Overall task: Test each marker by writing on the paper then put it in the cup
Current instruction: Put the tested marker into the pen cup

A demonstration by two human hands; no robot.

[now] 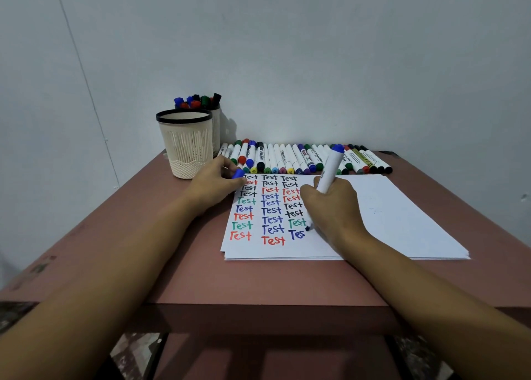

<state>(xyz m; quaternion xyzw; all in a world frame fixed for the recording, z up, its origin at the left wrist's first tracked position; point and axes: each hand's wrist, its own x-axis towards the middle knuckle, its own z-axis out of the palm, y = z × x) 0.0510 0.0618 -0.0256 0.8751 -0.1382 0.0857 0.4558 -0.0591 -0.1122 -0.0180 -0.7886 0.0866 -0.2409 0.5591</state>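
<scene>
Head view: right hand (330, 207) grips the blue marker (330, 170) on the paper (402, 216), left hand (212, 184) pinches the cap (238, 174), so add the last t slowly.

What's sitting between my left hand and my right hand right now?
In the head view, only the paper lies between the left hand and right hand, covered there with columns of handwritten Test words.

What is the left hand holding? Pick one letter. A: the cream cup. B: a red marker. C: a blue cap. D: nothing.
C: the left hand pinches a blue cap by the paper's top left corner; the right hand writes with the blue marker.
</scene>
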